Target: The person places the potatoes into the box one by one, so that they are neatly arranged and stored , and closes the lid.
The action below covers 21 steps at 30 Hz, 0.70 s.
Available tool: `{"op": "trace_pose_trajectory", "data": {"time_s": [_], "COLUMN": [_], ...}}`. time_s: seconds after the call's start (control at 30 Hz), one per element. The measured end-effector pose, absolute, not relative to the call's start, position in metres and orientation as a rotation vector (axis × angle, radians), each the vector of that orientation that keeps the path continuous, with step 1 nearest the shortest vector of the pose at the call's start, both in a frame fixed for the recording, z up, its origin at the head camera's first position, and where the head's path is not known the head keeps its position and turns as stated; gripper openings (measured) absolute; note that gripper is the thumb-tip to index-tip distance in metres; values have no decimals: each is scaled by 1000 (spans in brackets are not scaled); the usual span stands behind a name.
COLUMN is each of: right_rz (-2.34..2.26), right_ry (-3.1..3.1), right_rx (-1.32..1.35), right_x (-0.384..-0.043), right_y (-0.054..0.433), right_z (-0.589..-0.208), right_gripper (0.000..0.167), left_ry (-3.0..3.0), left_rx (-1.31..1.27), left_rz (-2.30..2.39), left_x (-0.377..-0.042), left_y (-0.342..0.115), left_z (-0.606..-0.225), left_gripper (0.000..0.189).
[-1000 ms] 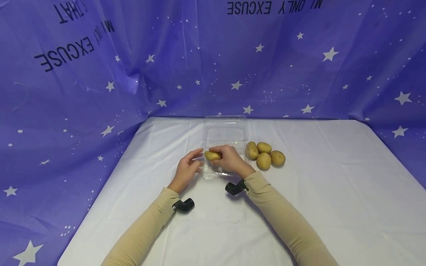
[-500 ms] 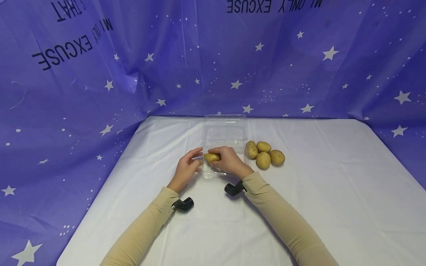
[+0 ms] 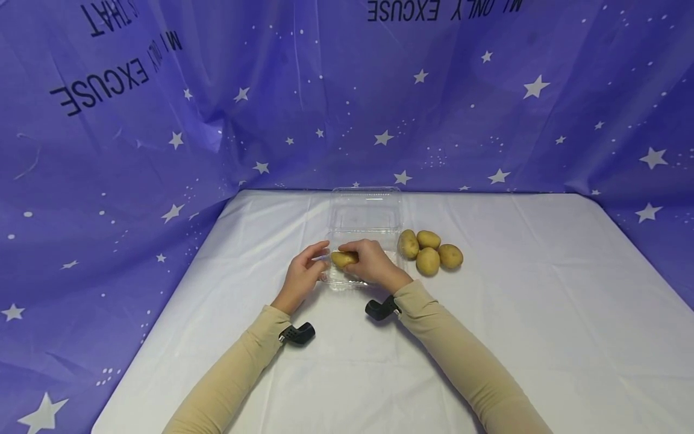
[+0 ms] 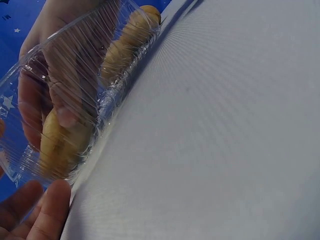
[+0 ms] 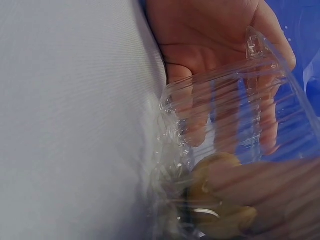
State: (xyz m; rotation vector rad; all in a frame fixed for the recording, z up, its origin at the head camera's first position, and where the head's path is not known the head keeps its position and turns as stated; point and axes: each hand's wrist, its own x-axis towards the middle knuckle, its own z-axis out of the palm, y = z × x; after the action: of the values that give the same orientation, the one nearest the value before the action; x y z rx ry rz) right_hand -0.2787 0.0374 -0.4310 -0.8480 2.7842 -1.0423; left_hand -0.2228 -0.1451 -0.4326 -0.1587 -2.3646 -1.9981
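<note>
Here's the right hand (image 3: 374,262), working over the clear plastic container (image 3: 338,283), and its fingers and thumb have a potato (image 3: 340,260) firmly pinched between them! That potato sits low inside the tray, seen through the ribbed wall in the left wrist view; whether it touches the base, I can't tell.

Across at the other end, the left hand (image 3: 300,277) holds nothing, its fingers relaxed and parted right by the container's left wall. Contact there? Too close to call.

Behind it all, the lid (image 3: 365,210) lies folded back toward the far edge of the surface (image 3: 336,380), which wears a white cloth.

And just to the right of the tray, a tight little group: a long potato (image 3: 409,244) nearest the plastic, a smaller potato (image 3: 429,239) at the back, a round potato (image 3: 428,262) in front and a plump potato (image 3: 450,256) on the outside. A starry purple-blue backdrop (image 3: 444,120) rises behind.
</note>
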Motion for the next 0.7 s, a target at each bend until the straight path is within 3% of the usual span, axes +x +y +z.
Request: {"op": "trace_pose_trajectory", "data": {"time_s": [0.37,0.7], "right_rz": [-1071,-1094], "right_ry": [2759,2749], "right_rx": [-894,-889], "right_x": [-280,-282], "right_y": [43,49], "right_z": [-428,-422], "right_gripper": [52,53], "left_ry": [-2314,-2344], "left_rx": [-157,-140], "left_rz": [-2017,-2015], "left_x": [-241,-240], "left_y": [-150,-150], "left_z": [-467,-460], "left_gripper": [53,53]}}
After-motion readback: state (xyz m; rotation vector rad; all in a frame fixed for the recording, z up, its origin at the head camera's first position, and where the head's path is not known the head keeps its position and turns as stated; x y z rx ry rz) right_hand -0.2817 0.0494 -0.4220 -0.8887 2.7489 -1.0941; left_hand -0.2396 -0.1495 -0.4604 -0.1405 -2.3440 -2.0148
